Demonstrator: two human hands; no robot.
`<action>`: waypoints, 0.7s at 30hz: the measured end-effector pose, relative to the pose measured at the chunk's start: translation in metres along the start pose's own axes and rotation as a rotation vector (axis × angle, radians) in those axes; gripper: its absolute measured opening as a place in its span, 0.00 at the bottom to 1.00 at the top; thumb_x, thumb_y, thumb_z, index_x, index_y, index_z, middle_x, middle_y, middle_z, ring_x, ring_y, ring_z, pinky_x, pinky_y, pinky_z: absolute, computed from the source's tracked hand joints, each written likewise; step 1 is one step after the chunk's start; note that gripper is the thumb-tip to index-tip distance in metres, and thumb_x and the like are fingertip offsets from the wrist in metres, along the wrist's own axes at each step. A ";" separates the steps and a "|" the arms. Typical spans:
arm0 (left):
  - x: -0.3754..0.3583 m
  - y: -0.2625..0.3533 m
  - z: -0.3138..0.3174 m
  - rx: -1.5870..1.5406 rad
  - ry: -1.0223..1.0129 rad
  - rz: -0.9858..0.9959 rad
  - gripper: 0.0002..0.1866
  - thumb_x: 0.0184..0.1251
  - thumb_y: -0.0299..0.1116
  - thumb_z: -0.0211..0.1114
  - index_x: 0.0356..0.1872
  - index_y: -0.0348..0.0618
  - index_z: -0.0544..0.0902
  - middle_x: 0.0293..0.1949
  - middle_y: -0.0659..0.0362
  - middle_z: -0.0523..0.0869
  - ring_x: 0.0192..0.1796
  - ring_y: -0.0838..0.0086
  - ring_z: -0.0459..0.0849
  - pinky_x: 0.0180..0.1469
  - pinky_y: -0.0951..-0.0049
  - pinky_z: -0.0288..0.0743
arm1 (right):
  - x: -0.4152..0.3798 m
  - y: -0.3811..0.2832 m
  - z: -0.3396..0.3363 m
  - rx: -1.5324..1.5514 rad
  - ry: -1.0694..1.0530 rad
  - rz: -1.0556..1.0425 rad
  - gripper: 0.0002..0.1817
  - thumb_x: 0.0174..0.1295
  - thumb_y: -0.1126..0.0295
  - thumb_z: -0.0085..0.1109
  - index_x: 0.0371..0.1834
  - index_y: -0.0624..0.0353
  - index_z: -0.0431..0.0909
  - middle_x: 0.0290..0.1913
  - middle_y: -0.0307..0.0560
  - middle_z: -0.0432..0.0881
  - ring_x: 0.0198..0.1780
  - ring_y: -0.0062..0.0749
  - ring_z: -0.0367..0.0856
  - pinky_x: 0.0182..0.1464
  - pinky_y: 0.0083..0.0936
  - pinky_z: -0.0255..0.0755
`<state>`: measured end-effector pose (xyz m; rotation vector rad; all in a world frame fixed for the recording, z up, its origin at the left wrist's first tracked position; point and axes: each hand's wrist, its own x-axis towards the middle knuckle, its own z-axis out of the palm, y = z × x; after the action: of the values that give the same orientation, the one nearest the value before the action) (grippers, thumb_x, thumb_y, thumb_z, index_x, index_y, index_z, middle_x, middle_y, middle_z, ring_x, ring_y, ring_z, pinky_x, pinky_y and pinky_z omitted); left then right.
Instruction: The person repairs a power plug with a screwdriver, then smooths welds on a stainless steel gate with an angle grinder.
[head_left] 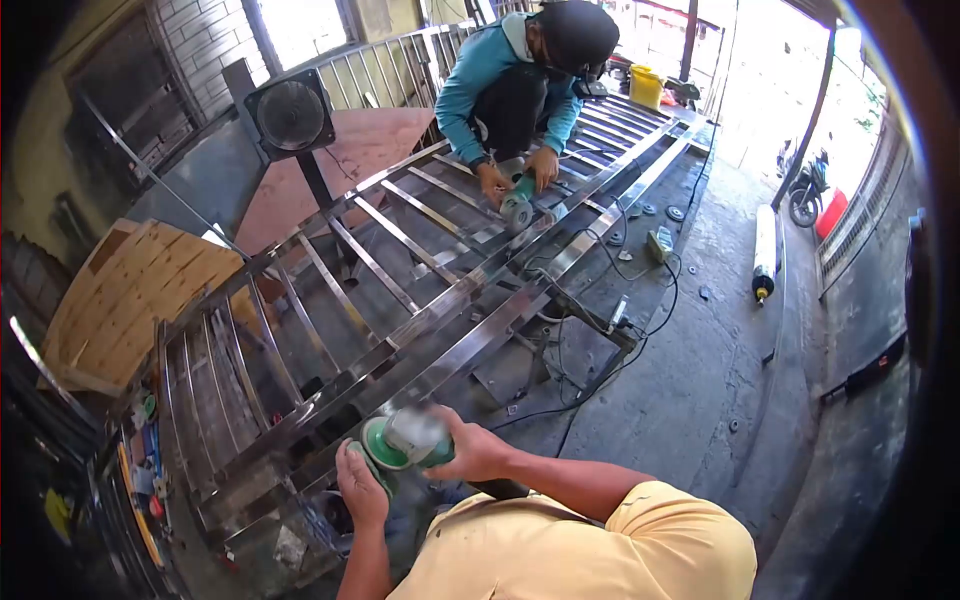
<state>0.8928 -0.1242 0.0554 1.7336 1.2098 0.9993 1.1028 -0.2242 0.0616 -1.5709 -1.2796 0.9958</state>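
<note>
My right hand (468, 449) is wrapped round the body of a green and grey angle grinder (418, 436), just in front of my chest. At the grinder's left end is a round green disc (383, 443). Beside that disc my left hand (361, 483) is closed on a thin green pad (380, 474), its fingers pointing up. Both hands are at the near side of a long metal frame (430, 377) with shiny crossbars.
A co-worker in a teal jacket (472, 84) crouches on the frame, holding another grinder (517, 207). Cables and loose discs (675, 213) lie on the floor to the right. A fan (290, 113) and wooden panel (150, 290) stand left; a gas cylinder (765, 250) lies right.
</note>
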 end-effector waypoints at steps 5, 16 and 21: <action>-0.011 -0.007 -0.011 -0.042 -0.103 -0.082 0.25 0.85 0.45 0.52 0.66 0.33 0.77 0.53 0.48 0.86 0.56 0.60 0.84 0.61 0.63 0.76 | -0.004 0.003 -0.002 -0.018 0.047 0.094 0.58 0.48 0.48 0.82 0.78 0.56 0.56 0.52 0.65 0.86 0.56 0.55 0.87 0.61 0.38 0.77; -0.063 -0.209 -0.212 0.668 0.260 -0.367 0.39 0.72 0.58 0.63 0.69 0.32 0.75 0.67 0.36 0.78 0.69 0.42 0.77 0.67 0.51 0.74 | 0.110 0.008 0.046 -0.441 0.206 0.120 0.57 0.50 0.43 0.79 0.77 0.60 0.58 0.52 0.73 0.85 0.57 0.68 0.85 0.58 0.47 0.78; -0.078 -0.263 -0.334 0.895 0.369 -0.603 0.40 0.73 0.59 0.62 0.74 0.36 0.69 0.69 0.36 0.74 0.67 0.40 0.77 0.63 0.46 0.76 | 0.205 0.010 0.079 -0.750 0.223 0.199 0.59 0.51 0.45 0.77 0.79 0.66 0.56 0.53 0.74 0.85 0.57 0.66 0.85 0.59 0.51 0.78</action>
<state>0.4807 -0.0826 -0.0677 1.6119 2.5000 0.4133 1.0638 -0.0126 0.0142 -2.3365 -1.4384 0.4317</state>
